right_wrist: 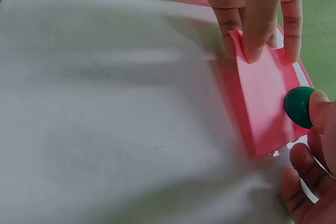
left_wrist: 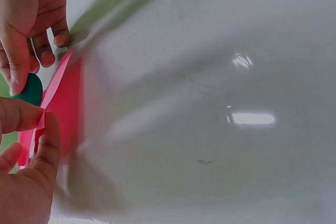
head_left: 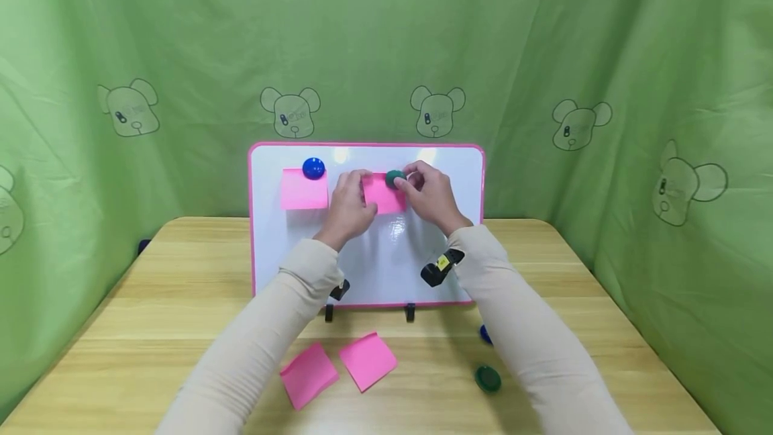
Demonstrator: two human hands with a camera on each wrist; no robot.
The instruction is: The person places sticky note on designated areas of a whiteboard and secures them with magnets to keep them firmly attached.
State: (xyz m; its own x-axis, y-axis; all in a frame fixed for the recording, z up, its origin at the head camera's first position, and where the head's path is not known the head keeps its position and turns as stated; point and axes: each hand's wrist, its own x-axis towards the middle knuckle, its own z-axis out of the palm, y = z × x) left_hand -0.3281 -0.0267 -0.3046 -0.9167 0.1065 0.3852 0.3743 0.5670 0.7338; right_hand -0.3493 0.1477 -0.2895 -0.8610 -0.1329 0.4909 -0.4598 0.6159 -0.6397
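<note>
A whiteboard [head_left: 374, 254] with a pink frame stands upright on the table. Against its upper middle is a pink sticky note [head_left: 383, 199], its left edge pinched between the thumb and fingers of my left hand [head_left: 351, 205]. My right hand [head_left: 432, 197] holds a round green magnet [head_left: 395, 178] over the note's upper right corner, thumb on the dome in the right wrist view. The note [right_wrist: 265, 95] bows away from the board along its lower edge. Left of my hands, a blue magnet [head_left: 313, 168] sits on the top of another pink note [head_left: 304, 193].
Two pink notes [head_left: 309, 376] lie on the wooden table [head_left: 199, 287] before the board. Near my right sleeve is a green magnet [head_left: 488, 378], with a blue magnet [head_left: 486, 334] partly behind the sleeve. Black feet [head_left: 329, 313] support the board; green curtains [head_left: 374, 32] surround the table.
</note>
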